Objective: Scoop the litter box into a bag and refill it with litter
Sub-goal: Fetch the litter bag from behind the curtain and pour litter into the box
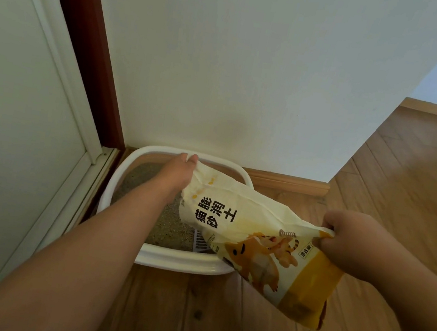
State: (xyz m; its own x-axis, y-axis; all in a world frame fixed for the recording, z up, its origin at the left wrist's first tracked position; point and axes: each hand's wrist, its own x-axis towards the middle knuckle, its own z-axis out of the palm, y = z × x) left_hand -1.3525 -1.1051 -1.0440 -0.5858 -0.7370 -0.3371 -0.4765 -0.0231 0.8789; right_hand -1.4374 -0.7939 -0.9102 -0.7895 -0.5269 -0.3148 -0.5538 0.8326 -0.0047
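Head view: I hold the litter bag tilted over the litter box, my left hand pinching its far corner above the box, my right hand gripping the near end higher, probably so litter runs down into the box.

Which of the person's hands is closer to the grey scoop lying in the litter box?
Probably the left. The left hand grips the bag's far end above the tray; the right hand holds its other end, out past the scoop.
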